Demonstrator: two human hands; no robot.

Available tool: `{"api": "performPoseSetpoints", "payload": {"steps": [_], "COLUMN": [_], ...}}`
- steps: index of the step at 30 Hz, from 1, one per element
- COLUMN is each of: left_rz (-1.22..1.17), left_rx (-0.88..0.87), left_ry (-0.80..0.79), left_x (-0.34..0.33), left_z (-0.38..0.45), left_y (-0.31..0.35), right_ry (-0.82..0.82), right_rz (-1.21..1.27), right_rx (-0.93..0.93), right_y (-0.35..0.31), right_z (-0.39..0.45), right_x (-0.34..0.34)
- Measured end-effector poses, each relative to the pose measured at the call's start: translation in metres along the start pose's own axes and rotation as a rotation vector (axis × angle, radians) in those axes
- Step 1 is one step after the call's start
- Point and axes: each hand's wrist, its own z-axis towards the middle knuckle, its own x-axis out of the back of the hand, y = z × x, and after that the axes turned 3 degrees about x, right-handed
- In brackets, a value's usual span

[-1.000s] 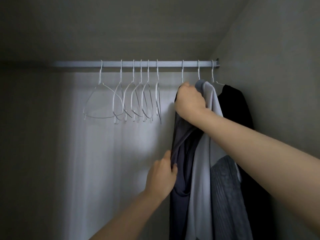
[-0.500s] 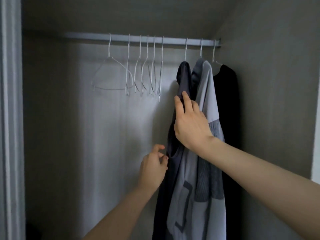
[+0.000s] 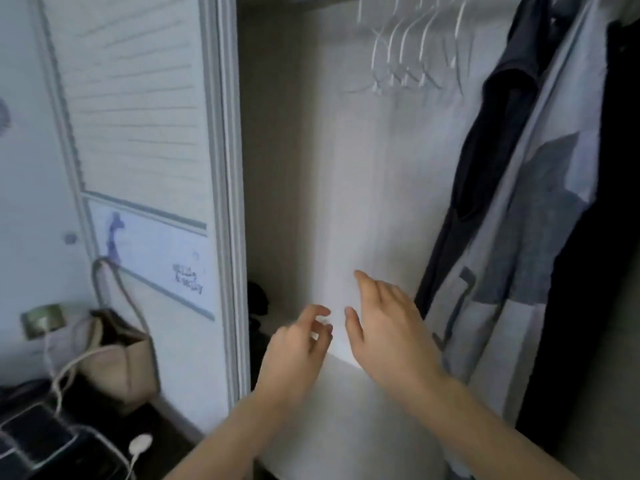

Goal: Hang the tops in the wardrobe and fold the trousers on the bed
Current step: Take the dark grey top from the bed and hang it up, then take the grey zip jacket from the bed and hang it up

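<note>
Blurring from motion softens the whole view, and the top edge cuts off the wardrobe rail, so only the lower parts of the empty white hangers show. At the right, the tops hang inside the wardrobe: a dark navy top nearest the middle, a pale grey top with darker blue-grey patches just beside it, and a black top against the right edge, partly out of frame. Their hangers and shoulders cannot be seen. Neither trousers nor bed appear.

Both hands hover low in front of the white back panel, close together but apart, holding nothing. The left hand has loosely curled fingers; the right hand has its fingers relaxed and slightly spread, just beside the hem of the navy top without clearly touching it.

To the left stands a white louvred door with a small scribble on its lower panel. Beyond it, a beige bag with a long strap leans by the wall, near a wall socket, white cables and dark things at the bottom corner, too blurred to name. A dark shape sits low inside the wardrobe.
</note>
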Motion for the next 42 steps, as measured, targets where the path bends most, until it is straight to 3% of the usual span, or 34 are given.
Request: {"api": "performPoseSetpoints", "payload": {"steps": [4, 11, 22, 30, 36, 42], "left_rz": [0.194, 0.393, 0.395, 0.31, 0.109, 0.01], "left_rx": [0.21, 0.649, 1.212, 1.573, 1.8, 2.023], "left_ry": [0.181, 0.471, 1.083, 1.426, 1.562, 1.578], "left_x": [0.016, 0.032, 0.023, -0.03, -0.069, -0.093], "left_z": [-0.119, -0.354, -0.658, -0.892, -1.066, -1.198], "left_y": [-0.016, -0.001, 0.096, 0.173, 0.23, 0.259], "right_ry": [-0.149, -0.42, -0.713, -0.91, -1.04, -1.168], "right_rz": [0.345, 0.683, 1.091, 1.155, 1.002, 0.844], "right_rx": [0.129, 0.399, 0.986, 1.341, 1.571, 1.786], "right_y": [-0.032, -0.121, -0.29, -0.37, -0.424, -0.473], "right_z": [-0.072, -0.19, -0.369, -0.544, -0.697, -0.827], "right_x": [-0.006, 0.024, 0.141, 0.27, 0.362, 0.419]}}
